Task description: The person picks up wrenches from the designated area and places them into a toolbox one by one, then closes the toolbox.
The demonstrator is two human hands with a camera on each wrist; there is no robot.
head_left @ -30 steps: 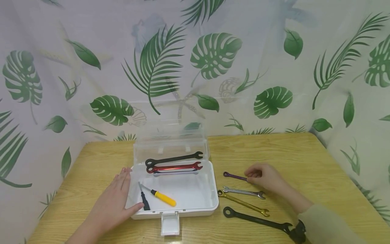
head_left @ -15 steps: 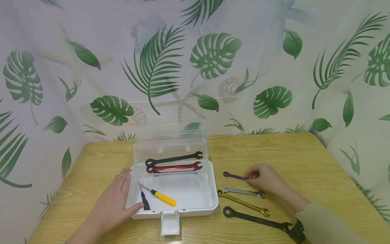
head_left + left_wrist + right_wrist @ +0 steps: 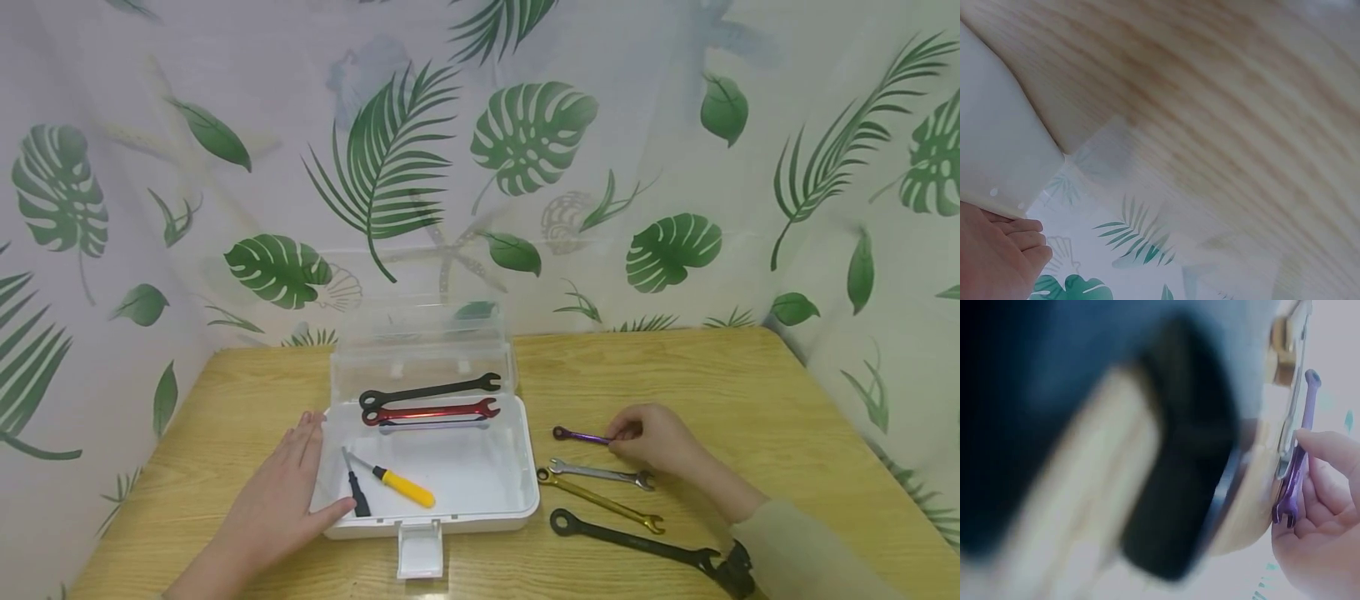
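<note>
My left hand (image 3: pixel 270 492) lies with straight fingers along the left wall of a white toolbox (image 3: pixel 487 525), its thumb over the front rim beside a black screwdriver (image 3: pixel 360 500). In the left wrist view the fingers (image 3: pixel 1025 240) rest against the box's side. Right of the box, my right hand (image 3: pixel 660 437) pinches a small purple wrench (image 3: pixel 581 436) between thumb and fingers near one end. The right wrist view shows the wrench's open end (image 3: pixel 1286 509) toward the palm. On the table in front of that hand lie a silver wrench (image 3: pixel 600 472), a gold wrench (image 3: pixel 600 497) and a large black wrench (image 3: pixel 637 542).
A yellow-handled screwdriver (image 3: pixel 405 487) lies inside the box. Across its back are a black wrench (image 3: pixel 427 392) and a red wrench (image 3: pixel 431 412). The clear lid (image 3: pixel 345 371) stands raised behind, and the front latch (image 3: pixel 420 554) hangs down. A leaf-patterned cloth (image 3: pixel 570 308) backs the table.
The head view has shifted very slightly. Both hands stay practically in place, the purple wrench still pinched in the right fingers.
</note>
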